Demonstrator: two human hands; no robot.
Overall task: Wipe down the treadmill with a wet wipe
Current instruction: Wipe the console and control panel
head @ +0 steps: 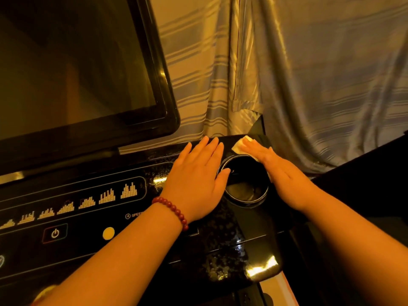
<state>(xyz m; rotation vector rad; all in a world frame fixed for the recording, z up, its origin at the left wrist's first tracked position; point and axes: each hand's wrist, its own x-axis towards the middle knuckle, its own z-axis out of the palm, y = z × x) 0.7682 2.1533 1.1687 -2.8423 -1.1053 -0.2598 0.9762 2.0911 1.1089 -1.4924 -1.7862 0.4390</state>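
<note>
**White wipe flat under the right hand at the console's far corner**

Glossy black plastic, speckled with gold flecks, makes up the treadmill console [209, 250], and both of the person's hands lie on it. The right hand [280, 173] lies palm down on the wet wipe [236, 148], fingers straight and held close together, pressing the cloth flat rather than gripping it. The wipe sits on the console's top right corner, just beyond and to the right of the round cup holder [245, 186]. Its pale edge shows past the fingertips, and slivers of it show along the side of the hand next to the cup holder.

The left hand [196, 180] rests flat on the console just left of the cup holder, holding nothing. Its fingers are straight and nearly touching one another, and the thumb reaches out to the holder's rim. A red bead bracelet [174, 209] circles that wrist.

Left of the hands, a row of gold bar-chart symbols [88, 200] runs across the control panel. Below it are a power button [55, 233] and a round yellow button [108, 233]. A large dark screen [72, 62] rises above the panel, tilted back. Behind the machine hangs a striped, shiny curtain [309, 74] in loose folds.
</note>
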